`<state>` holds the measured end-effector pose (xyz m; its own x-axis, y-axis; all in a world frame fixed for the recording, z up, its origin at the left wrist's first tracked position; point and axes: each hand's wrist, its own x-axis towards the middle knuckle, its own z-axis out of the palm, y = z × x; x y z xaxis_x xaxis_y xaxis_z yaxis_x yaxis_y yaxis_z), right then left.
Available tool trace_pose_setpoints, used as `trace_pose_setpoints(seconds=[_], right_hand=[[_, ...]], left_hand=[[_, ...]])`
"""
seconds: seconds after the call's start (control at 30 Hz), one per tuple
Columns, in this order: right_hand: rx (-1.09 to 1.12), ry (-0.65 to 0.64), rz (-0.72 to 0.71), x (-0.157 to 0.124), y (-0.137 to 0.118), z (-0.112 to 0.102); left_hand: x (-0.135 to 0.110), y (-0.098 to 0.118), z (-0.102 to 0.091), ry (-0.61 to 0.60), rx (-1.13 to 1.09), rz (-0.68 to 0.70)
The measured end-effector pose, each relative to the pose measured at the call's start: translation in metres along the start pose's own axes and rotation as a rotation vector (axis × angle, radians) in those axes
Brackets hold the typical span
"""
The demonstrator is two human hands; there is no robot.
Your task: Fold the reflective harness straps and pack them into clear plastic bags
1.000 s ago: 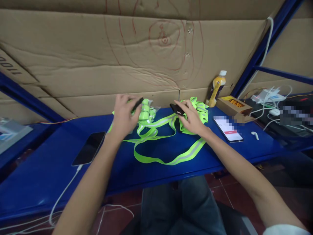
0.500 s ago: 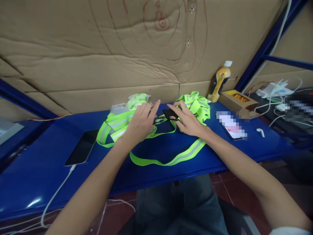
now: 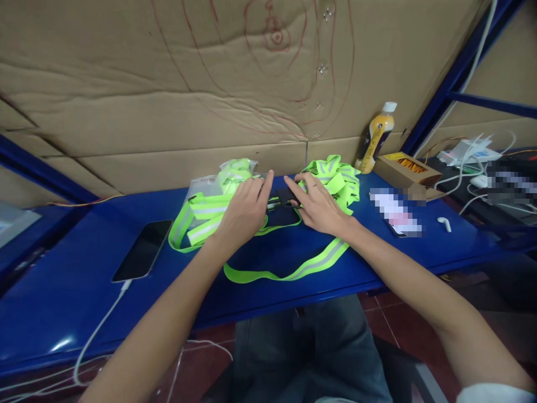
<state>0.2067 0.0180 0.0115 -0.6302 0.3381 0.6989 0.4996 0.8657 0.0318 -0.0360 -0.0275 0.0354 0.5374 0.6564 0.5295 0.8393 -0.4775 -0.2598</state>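
Observation:
Between my two hands lies a black side-release buckle (image 3: 286,196) on a neon-yellow reflective strap. My right hand (image 3: 318,204) grips the buckle's broad half, index finger stretched along its top. My left hand (image 3: 247,206) closes round the other half, which is mostly hidden under the fingers; its index finger points forward. The two halves meet or nearly meet; whether they are locked I cannot tell. A loop of the reflective strap (image 3: 302,271) runs along the front of the table, and more folded strap lies under my left wrist.
A heap of reflective strap (image 3: 339,179) sits behind my right hand, and a clear plastic bag (image 3: 237,174) with more behind my left. Around them on the blue table (image 3: 62,291) are a charging phone (image 3: 142,252), a second phone (image 3: 394,215), an earbud (image 3: 444,224), a bottle (image 3: 376,137) and an open cardboard box (image 3: 413,176).
The gap between the two buckle halves has narrowed, with the broad half moving left toward my left hand. My hands have otherwise stayed in about the same place.

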Motion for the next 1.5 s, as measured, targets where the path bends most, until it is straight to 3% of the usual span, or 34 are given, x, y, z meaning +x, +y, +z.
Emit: trace_pose_setpoints(seconds=[0.3,0.47,0.6,0.73,0.83,0.93,1.07,1.27,1.4,1.5], right_hand=[[-0.156,-0.017,-0.037,0.004,-0.012,-0.001],[-0.130,-0.091,0.023,0.004,-0.028,0.005],[0.180,-0.094,0.046,0.006,-0.030,-0.004],[0.512,-0.071,0.112,0.011,-0.016,-0.021],[0.525,-0.115,0.181,0.012,-0.003,-0.028],[0.487,-0.043,0.112,0.009,0.007,-0.027],[0.405,0.143,-0.026,0.004,0.015,-0.022],[0.183,0.323,-0.104,-0.002,0.024,-0.013],[0.115,0.371,-0.115,-0.001,0.026,-0.014],[0.120,0.231,-0.066,0.002,0.024,-0.023]], left_hand=[[0.001,0.009,-0.011,-0.015,0.124,-0.061],[-0.001,0.016,-0.009,-0.035,0.114,-0.036],[-0.002,0.012,-0.007,-0.008,0.083,-0.028],[-0.001,0.013,-0.013,-0.006,0.095,-0.026],[0.000,0.018,-0.020,0.019,-0.022,0.038],[0.001,0.016,-0.025,0.032,-0.220,0.092],[0.005,0.006,-0.031,0.081,-0.501,-0.080],[0.023,0.001,-0.051,-0.235,-0.912,-0.266],[0.036,-0.004,-0.053,-0.427,-1.013,-0.292],[0.038,-0.009,-0.045,-0.235,-0.928,-0.271]])
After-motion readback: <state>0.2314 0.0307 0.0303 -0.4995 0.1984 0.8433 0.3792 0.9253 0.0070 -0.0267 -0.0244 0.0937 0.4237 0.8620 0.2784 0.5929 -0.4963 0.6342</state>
